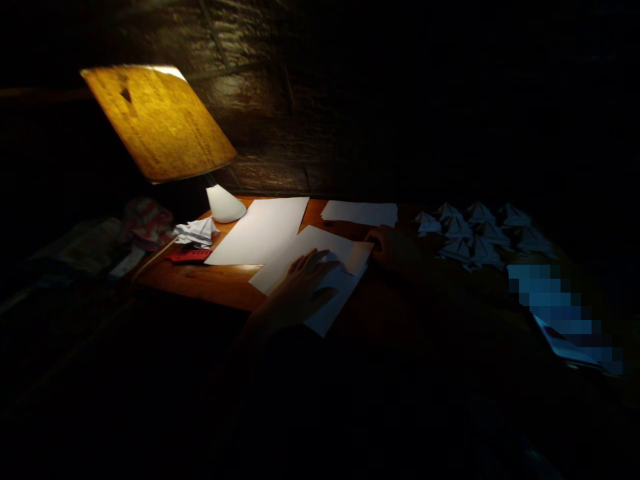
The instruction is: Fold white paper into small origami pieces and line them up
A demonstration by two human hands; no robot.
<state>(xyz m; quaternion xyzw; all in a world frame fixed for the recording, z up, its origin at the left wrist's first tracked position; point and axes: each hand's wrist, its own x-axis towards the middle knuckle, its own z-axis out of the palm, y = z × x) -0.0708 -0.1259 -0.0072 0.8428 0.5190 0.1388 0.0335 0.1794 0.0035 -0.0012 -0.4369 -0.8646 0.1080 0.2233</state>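
A white sheet of paper (320,239) lies at a slant on the wooden table, partly over another white sheet (265,227). My left hand (297,283) rests on the slanted sheet, fingers stretched out and palm down. At that sheet's right corner is my right hand (389,248), its fingers curled and closed on the paper's edge. Much of the right hand is in shadow, so the exact finger positions are hard to see. Behind the hands sits a small stack of white paper (361,212).
A lit lamp with a yellow shade (160,123) stands at the back left. Nearby are a folded paper piece (197,232) and a red strip (190,257). Several folded paper shapes (457,227) sit at the right, beyond a glowing, pixelated screen (560,307). A dark wall rises behind.
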